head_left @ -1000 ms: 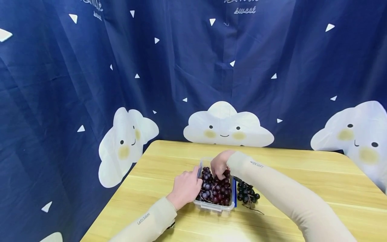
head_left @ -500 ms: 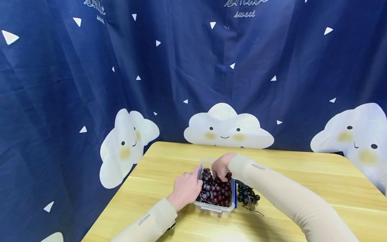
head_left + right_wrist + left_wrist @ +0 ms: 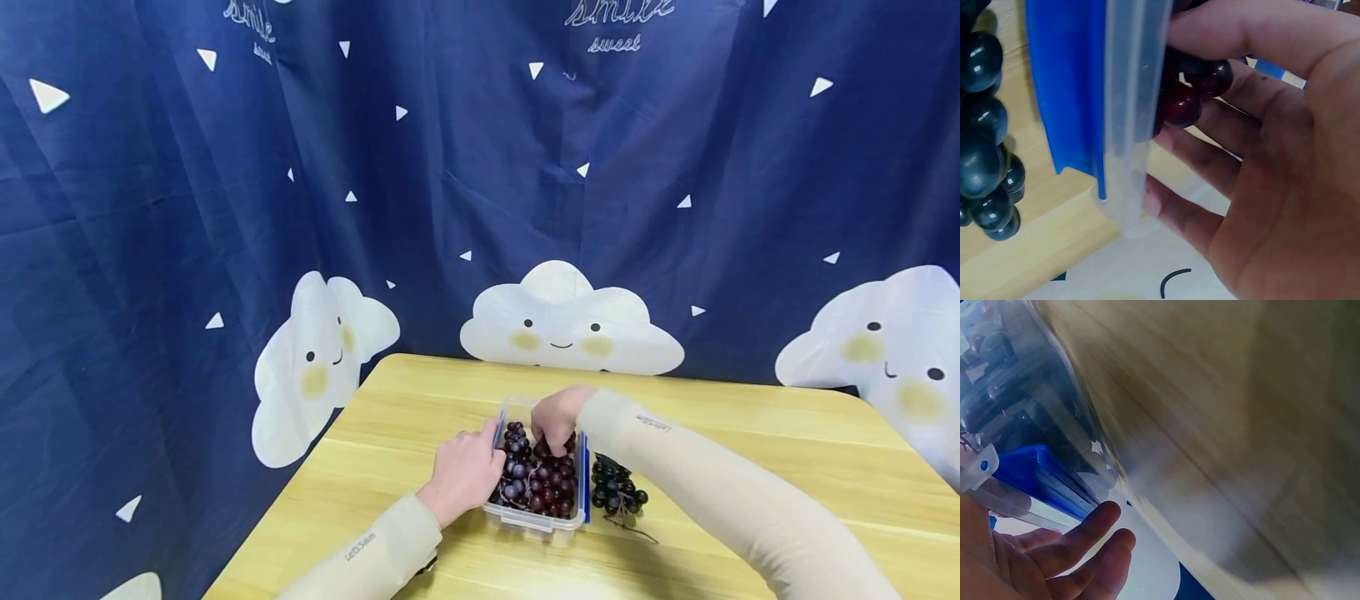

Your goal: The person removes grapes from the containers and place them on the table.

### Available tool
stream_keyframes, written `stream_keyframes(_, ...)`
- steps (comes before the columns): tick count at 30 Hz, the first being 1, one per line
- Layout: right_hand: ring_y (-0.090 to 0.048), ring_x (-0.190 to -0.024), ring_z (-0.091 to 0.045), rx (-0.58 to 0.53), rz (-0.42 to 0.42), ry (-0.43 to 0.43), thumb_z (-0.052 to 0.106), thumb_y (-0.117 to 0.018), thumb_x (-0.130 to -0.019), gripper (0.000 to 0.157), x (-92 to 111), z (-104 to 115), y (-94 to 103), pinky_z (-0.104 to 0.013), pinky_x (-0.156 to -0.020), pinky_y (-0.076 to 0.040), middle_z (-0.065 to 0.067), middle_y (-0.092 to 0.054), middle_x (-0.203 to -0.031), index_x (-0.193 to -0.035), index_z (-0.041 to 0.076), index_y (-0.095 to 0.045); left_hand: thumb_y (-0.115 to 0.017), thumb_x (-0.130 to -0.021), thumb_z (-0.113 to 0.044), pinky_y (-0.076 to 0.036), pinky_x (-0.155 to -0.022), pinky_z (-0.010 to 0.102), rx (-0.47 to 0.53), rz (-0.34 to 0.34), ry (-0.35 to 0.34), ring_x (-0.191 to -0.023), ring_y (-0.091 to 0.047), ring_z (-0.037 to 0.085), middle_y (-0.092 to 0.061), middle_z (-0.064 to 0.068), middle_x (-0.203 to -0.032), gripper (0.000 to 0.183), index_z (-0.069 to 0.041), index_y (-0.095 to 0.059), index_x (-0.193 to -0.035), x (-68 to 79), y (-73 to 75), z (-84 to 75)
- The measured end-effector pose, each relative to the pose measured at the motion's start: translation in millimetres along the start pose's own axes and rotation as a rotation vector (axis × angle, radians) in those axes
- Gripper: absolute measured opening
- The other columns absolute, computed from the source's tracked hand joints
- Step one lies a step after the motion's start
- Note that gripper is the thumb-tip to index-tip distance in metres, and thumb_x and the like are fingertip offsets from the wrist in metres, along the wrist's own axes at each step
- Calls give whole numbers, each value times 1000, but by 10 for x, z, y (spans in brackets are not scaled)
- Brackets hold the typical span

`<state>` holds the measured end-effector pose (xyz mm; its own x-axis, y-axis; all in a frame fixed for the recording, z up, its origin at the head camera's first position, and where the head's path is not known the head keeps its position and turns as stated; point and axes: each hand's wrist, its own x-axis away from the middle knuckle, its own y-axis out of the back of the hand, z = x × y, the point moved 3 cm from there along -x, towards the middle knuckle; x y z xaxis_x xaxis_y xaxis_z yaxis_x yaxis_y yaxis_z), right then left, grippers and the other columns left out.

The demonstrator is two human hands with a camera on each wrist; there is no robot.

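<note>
A clear plastic container [image 3: 528, 522] with blue side latches holds dark purple and reddish grapes [image 3: 551, 492]. On its left side, my left hand [image 3: 465, 471] holds the wall, thumb over the rim. Its other fingers lie outside, by the lowered blue latch [image 3: 1041, 478] in the left wrist view. My right hand [image 3: 558, 417] reaches down into the far right part of the container. Seen from the right wrist, its fingers curl round dark red grapes [image 3: 1182, 106] just inside the translucent wall; part of this bunch is hidden behind that wall.
A bunch of black grapes [image 3: 615, 487] with a bare stem lies on the wooden table [image 3: 712, 500], right of the container and close to my right forearm. Beyond the table's far edge hangs a dark blue curtain [image 3: 510, 167] with white clouds.
The head view has tilted up slightly, so everything sits a little lower. Both hands stay at the container, the right one shifting only slightly among the grapes.
</note>
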<state>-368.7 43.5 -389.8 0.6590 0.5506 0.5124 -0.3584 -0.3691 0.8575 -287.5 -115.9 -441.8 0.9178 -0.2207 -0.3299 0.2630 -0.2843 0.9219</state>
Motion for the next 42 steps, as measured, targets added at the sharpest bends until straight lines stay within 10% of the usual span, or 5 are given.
stream_keyframes(27,-60,-73,-6,-189,-132,89,21,-75,-83,10,35,-149,-114,-28,-71,-52,15,-66,-86,-88,30,-76,-54,-96,-29,-35,-45,34,0,-2,13,-60,-53,17,-56,-4,-67,38,-13,-55,-130,5,-32,-1)
stream_keyframes(42,-39,-54,-6,-137,-11,77,-6,-67,-70,61,75,-126,-103,-24,-51,-37,13,-63,-105,-122,26,-72,-54,-96,-30,-36,-46,35,9,-1,8,-60,-54,18,-57,-3,-68,36,-14,-56,-129,3,-25,-14)
